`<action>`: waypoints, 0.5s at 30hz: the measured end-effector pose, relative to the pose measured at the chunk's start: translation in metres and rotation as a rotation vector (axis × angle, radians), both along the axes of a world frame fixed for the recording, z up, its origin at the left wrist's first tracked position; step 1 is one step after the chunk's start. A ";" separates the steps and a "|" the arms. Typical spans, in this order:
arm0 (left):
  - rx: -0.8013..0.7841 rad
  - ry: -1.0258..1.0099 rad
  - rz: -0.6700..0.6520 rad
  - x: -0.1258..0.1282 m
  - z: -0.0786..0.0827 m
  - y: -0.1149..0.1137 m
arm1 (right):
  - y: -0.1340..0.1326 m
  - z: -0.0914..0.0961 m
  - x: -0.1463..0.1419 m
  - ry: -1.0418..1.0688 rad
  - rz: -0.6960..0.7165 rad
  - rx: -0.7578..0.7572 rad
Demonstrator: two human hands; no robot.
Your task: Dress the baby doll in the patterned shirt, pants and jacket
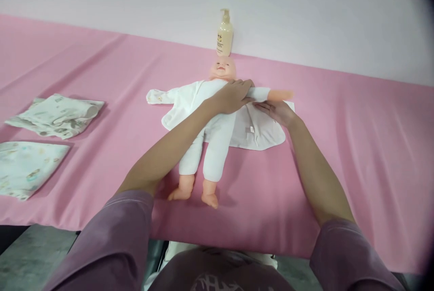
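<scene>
A baby doll [217,153] lies on its back in a white outfit, its head toward the wall. A white jacket [266,130] is spread beneath it, and one sleeve [161,96] covers the doll's arm on the left side. My left hand [232,96] reaches across the doll's chest, its fingers and thumb around the upper part of the other arm [259,94]. That arm points out to the right, its bare end blurred. Just below it is my right hand [280,112], fingers stretched toward the doll over the jacket; their tips are partly hidden.
Behind the doll's head a cream pump bottle [224,38] stands against the white wall [305,20]. Two folded printed cloths, one farther back [57,114] and one nearer [30,164], lie at the left on the pink table cover [111,155]. The table's front edge is close to my body.
</scene>
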State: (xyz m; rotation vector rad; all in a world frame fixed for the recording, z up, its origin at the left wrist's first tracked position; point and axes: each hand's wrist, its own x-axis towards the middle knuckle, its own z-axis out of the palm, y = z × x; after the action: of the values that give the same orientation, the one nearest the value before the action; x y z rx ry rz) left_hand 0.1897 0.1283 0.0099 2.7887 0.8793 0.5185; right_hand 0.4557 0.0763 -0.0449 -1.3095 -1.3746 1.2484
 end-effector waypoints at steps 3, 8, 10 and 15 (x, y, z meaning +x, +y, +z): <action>-0.068 -0.055 0.037 -0.003 0.006 -0.005 | 0.001 -0.007 -0.012 -0.111 -0.066 0.035; -0.030 -0.105 -0.002 0.001 0.006 -0.011 | -0.004 -0.014 -0.036 -0.542 -0.171 0.122; -0.024 -0.118 -0.015 0.002 0.004 -0.009 | -0.007 -0.016 -0.043 -0.692 -0.185 0.219; -0.113 -0.175 -0.059 0.003 -0.002 -0.002 | -0.009 -0.014 -0.044 -0.960 -0.163 0.388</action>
State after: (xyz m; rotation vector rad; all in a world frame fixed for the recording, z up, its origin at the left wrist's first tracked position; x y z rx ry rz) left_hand 0.1923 0.1263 0.0077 2.6121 0.7614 0.6697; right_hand 0.4115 0.0671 -0.0592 -1.7588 -1.9603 0.1566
